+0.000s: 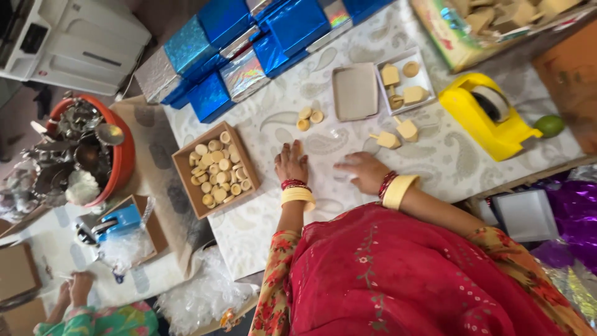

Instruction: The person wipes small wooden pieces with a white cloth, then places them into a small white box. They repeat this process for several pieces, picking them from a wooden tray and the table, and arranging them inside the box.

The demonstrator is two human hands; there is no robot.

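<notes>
Head view, paisley tablecloth [280, 218] – left hand [291, 163], right hand [362, 171] flat, yellow tape dispenser [491, 118]

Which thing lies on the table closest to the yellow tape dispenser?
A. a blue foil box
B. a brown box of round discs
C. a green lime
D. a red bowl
C: the green lime lies right against the end of the yellow tape dispenser, whereas the other things are farther off.

Tablecloth [435, 155]: matt cloth, pale paisley print
Gift boxes [249, 43]: glossy blue and silver foil
Round pieces [217, 168]: matt, pale, wood-like, in a plain cardboard box [186, 163]
Tape dispenser [491, 118]: smooth yellow plastic
Bangles [297, 194]: smooth, shiny cream and red
Tub [124, 155]: glossy red plastic
</notes>
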